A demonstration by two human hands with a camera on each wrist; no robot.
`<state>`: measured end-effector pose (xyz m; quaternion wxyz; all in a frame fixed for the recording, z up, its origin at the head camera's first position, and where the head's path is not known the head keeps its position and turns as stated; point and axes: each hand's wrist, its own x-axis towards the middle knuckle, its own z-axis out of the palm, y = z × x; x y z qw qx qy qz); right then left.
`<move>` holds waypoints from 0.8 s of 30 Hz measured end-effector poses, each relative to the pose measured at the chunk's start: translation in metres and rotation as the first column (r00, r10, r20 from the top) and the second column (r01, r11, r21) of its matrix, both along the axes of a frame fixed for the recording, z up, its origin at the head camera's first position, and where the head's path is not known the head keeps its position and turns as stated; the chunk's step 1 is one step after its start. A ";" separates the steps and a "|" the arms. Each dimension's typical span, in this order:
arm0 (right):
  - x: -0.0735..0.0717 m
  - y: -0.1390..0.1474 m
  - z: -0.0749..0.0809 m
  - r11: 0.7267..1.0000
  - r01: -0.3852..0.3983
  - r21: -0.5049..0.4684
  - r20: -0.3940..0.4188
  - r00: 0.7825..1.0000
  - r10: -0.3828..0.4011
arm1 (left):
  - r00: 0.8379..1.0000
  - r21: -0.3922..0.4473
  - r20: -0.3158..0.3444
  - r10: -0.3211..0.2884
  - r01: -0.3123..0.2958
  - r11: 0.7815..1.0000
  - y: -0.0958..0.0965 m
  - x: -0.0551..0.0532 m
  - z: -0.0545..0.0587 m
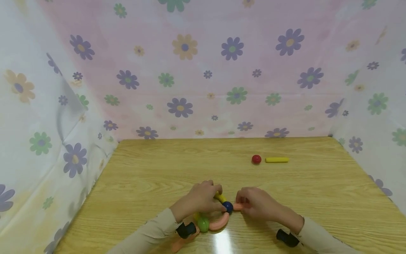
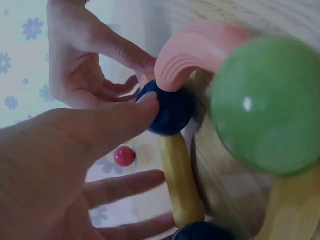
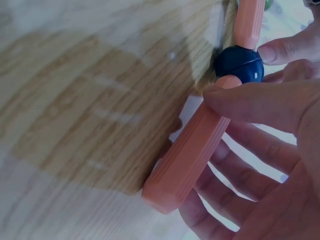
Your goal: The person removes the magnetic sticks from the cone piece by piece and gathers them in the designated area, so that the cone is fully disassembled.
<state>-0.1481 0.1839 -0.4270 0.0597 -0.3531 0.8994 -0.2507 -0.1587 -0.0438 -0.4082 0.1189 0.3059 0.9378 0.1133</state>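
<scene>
My left hand (image 1: 203,197) holds a structure of toy rods and balls low over the table. Its thumb presses a dark blue ball (image 2: 172,112), while its fingers reach round to a yellow rod (image 2: 181,182) joined to that ball. With thumb and fingers, my right hand (image 1: 258,203) grips a straight pink rod (image 3: 190,150), whose end meets the same blue ball. A curved pink rod (image 1: 220,224) links the blue ball to a green ball (image 1: 203,224). Another dark blue ball (image 2: 202,232) shows at the lower edge of the left wrist view.
Farther back on the wooden table (image 1: 158,158) lie a red ball (image 1: 256,159) and a loose yellow rod (image 1: 277,159), side by side. Another pink piece (image 1: 180,243) extends below the left wrist. Flowered cloth (image 1: 206,84) encloses the back and both sides.
</scene>
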 end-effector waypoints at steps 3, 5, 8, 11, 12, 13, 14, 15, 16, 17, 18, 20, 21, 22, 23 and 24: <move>-0.001 -0.001 0.001 1.000 -0.002 0.008 0.002 1.000 0.002 | 0.998 0.048 0.046 -0.030 0.028 0.998 0.002 0.000 -0.001; -0.001 -0.001 0.002 1.000 -0.003 0.013 0.008 1.000 0.002 | 0.993 0.101 0.088 -0.077 0.068 0.993 0.002 -0.001 -0.002; -0.002 -0.002 0.001 1.000 -0.002 0.014 0.015 1.000 0.001 | 0.982 0.160 0.122 -0.145 0.125 0.979 0.003 -0.005 -0.005; -0.002 -0.002 0.000 1.000 -0.002 0.010 0.014 1.000 0.001 | 0.976 0.189 0.120 -0.181 0.157 0.969 0.002 -0.008 -0.007; -0.002 -0.002 0.000 1.000 -0.001 0.009 0.014 1.000 0.001 | 0.975 0.195 0.114 -0.189 0.165 0.967 0.002 -0.009 -0.007; -0.003 -0.001 -0.001 1.000 0.000 0.010 0.012 1.000 0.000 | 0.974 0.199 0.114 -0.194 0.169 0.965 0.002 -0.010 -0.008; -0.003 -0.001 -0.001 1.000 0.004 0.012 0.011 1.000 -0.004 | 0.974 0.203 0.111 -0.199 0.174 0.964 0.002 -0.010 -0.008; -0.003 -0.001 -0.001 1.000 0.004 0.012 0.009 1.000 -0.004 | 0.973 0.209 0.111 -0.201 0.175 0.962 0.002 -0.011 -0.007; -0.004 0.000 -0.001 1.000 0.002 0.012 0.007 1.000 -0.002 | 0.973 0.214 0.112 -0.202 0.175 0.961 0.002 -0.011 -0.007; -0.004 0.000 0.000 1.000 -0.001 0.014 0.004 1.000 0.001 | 0.973 0.217 0.112 -0.201 0.173 0.961 0.003 -0.011 -0.007; -0.005 0.000 0.000 1.000 -0.005 0.016 -0.001 1.000 0.005 | 0.974 0.222 0.114 -0.197 0.168 0.960 0.003 -0.012 -0.008; -0.006 0.001 0.001 1.000 -0.015 0.019 -0.005 1.000 0.015 | 0.975 0.231 0.119 -0.189 0.158 0.960 0.003 -0.012 -0.008; -0.006 0.001 0.001 1.000 -0.022 0.018 -0.008 1.000 0.022 | 0.975 0.237 0.123 -0.185 0.152 0.960 0.003 -0.013 -0.009; -0.006 0.001 0.001 0.999 -0.027 0.020 -0.011 1.000 0.028 | 0.975 0.242 0.129 -0.181 0.146 0.959 0.003 -0.013 -0.010; -0.006 0.002 0.001 0.999 -0.032 0.020 -0.013 0.999 0.032 | 0.975 0.247 0.136 -0.178 0.140 0.959 0.003 -0.013 -0.011; -0.006 0.002 0.001 0.999 -0.034 0.020 -0.014 0.999 0.034 | 0.974 0.255 0.145 -0.175 0.134 0.958 0.003 -0.013 -0.012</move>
